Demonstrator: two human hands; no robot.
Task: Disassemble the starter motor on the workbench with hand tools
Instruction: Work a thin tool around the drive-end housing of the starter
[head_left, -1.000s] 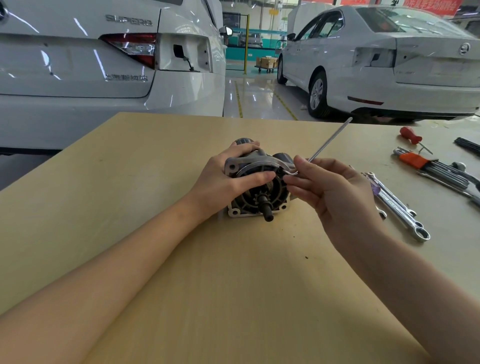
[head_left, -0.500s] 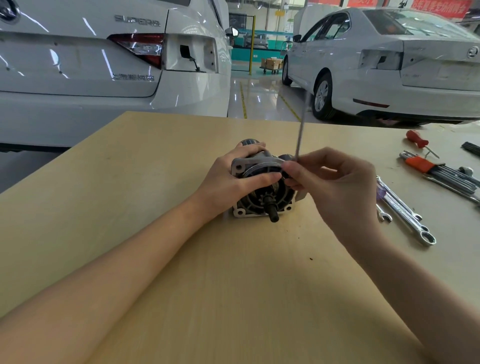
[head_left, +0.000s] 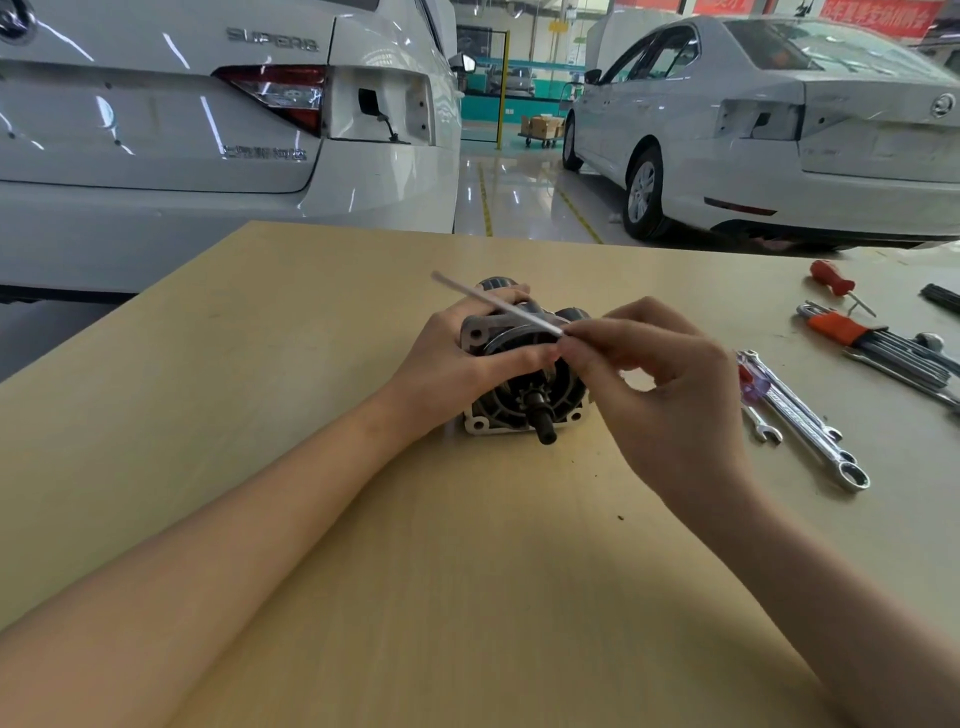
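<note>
A car workshop with a glossy floor fills the upper half of the frame, and a pale wooden table takes the lower half; the starter motor lies at the centre of the table, its pinion shaft pointing toward the lower edge of the frame; the left hand wraps over its housing and holds it down, thumb laid across the front; the right hand pinches one end of a thin steel rod, apparently a long bolt or key, which slants up toward the upper left, blurred with motion.

To do this step well, I'd say the left hand should press the housing firmly so it cannot roll; the rod should stay in line with its hole rather than being levered sideways.

Counting: two white cars, one at upper left, one at upper right; one red-handled screwdriver; one hex key set in an orange holder; combination wrenches at the right, at least two, the exact number unclear as they overlap.
</note>
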